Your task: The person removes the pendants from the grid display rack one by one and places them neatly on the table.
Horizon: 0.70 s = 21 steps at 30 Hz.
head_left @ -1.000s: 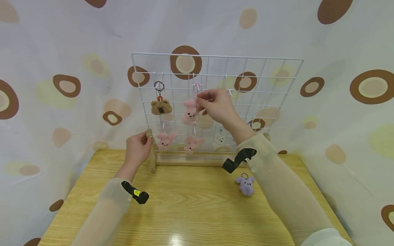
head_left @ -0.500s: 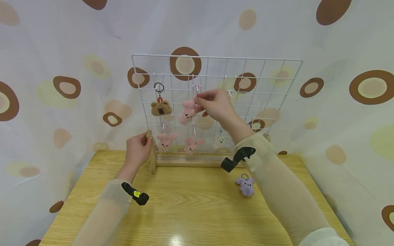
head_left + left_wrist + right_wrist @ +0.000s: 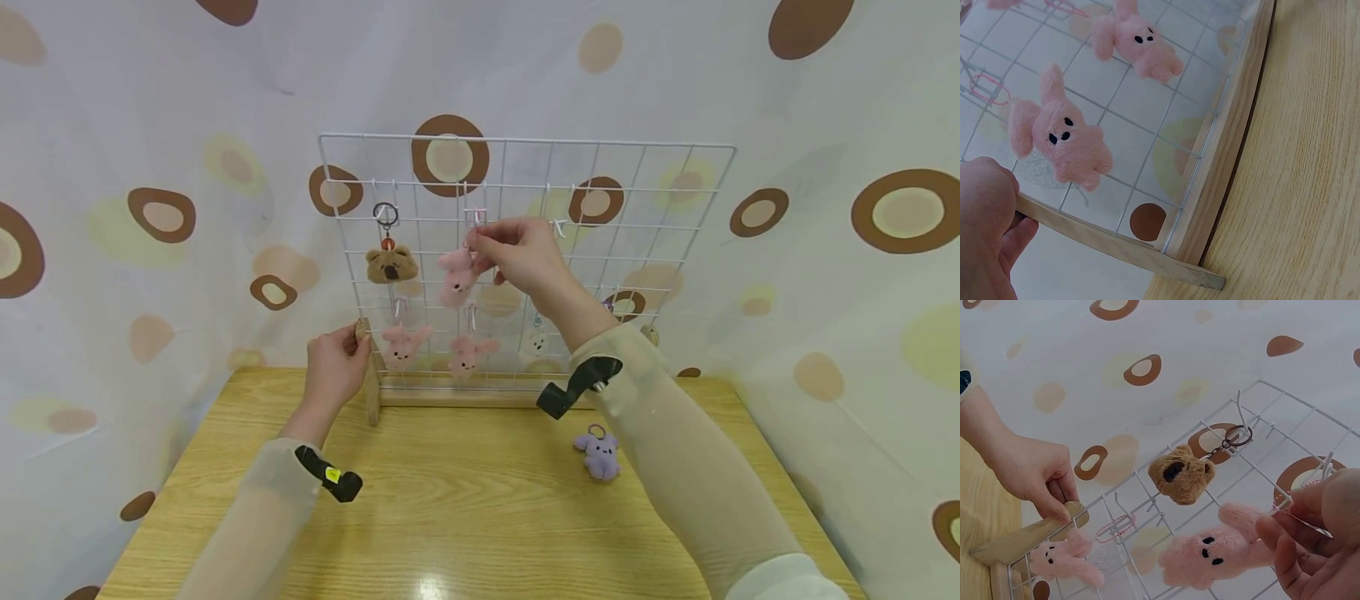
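My right hand is up at the white wire grid rack, pinching the pink bead chain of a plush bunny keychain. The chain loops at a white hook in the upper row, and the bunny hangs below my fingertips, tilted. My left hand grips the top of the rack's left wooden post. To the left of the held bunny, a brown bear-head keychain hangs by a dark ring. Two more pink bunnies hang in the lower row.
A white plush keychain hangs lower right, partly near my right forearm. On the wooden table lies a purple plush keychain with a ring. A bare hook sits right of my right hand. A spotted cloth surrounds the table.
The held bunny has swung and shifted slightly left, with my right hand moving a little the same way. My left hand stays on the post.
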Motion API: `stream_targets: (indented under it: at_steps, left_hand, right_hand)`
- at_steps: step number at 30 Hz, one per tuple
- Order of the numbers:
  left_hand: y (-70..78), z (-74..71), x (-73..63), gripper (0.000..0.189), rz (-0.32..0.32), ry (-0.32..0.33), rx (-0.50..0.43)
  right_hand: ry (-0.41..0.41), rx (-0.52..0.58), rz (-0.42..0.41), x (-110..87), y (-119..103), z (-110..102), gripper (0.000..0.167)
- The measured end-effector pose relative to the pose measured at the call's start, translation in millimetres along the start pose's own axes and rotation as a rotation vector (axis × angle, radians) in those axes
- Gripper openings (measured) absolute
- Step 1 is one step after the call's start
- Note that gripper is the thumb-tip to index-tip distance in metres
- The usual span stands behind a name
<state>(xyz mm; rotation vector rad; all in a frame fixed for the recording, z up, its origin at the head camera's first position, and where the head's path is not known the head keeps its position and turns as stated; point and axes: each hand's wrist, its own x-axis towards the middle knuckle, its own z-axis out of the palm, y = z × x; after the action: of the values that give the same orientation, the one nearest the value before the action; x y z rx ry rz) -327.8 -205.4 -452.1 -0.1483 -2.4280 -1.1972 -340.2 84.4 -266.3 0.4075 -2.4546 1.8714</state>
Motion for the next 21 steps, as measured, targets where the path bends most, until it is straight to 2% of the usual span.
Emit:
stream_targets:
  at_steps: [7, 21]
  left_hand:
    - [0.0, 0.8, -0.3, 0.030, 0.008, 0.009, 0.007]
    - [-1.0, 2.0, 0.2, 0.028, 0.020, 0.011, 0.013]
  right_hand:
    - [0.025, 0.009, -0.065, -1.2, -1.5, -2.0, 0.027]
    - [0.052, 0.083, -0.125, -8.1, -5.2, -1.6, 0.020]
